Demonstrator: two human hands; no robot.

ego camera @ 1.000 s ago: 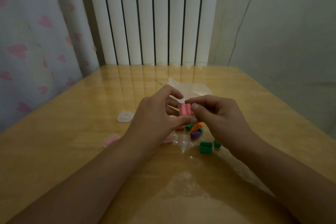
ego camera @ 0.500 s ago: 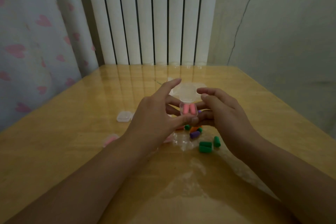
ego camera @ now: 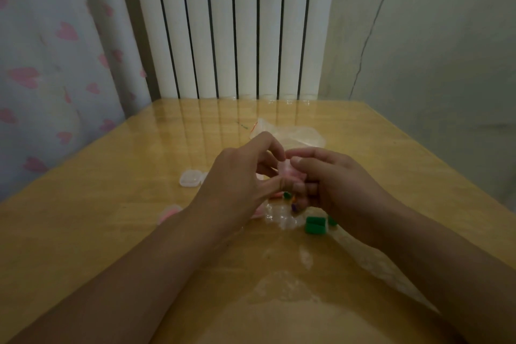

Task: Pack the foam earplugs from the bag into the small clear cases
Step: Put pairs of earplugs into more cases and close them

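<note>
Head view: your two hands meet above the middle of the wooden table (ego camera: 111, 232). Your left hand (ego camera: 240, 184) and your right hand (ego camera: 335, 181) both pinch one small clear case (ego camera: 287, 173) between them, held off the tabletop; pink earplugs show through its wall. Left thumb and forefinger curl round the case's near and far edges, while the right thumb (ego camera: 300, 165) presses on its top and the right fingers fold beneath it.

Directly below the hands, loose earplugs lie on a clear plastic bag (ego camera: 282, 218) spread flat on the table: two green earplugs (ego camera: 315, 225) side by side, touching, with smaller glimpses of green, orange and purple pieces half hidden under your right fingers. An empty closed case (ego camera: 190, 178) sits to the left of your left hand, apart from it. A pink-filled case (ego camera: 169, 212) lies nearer, just beside your left forearm. A second crumpled clear bag (ego camera: 304, 134) rests beyond the hands. A white radiator (ego camera: 231, 25) stands behind the table, with a heart-print curtain (ego camera: 50, 64) to its left.
</note>
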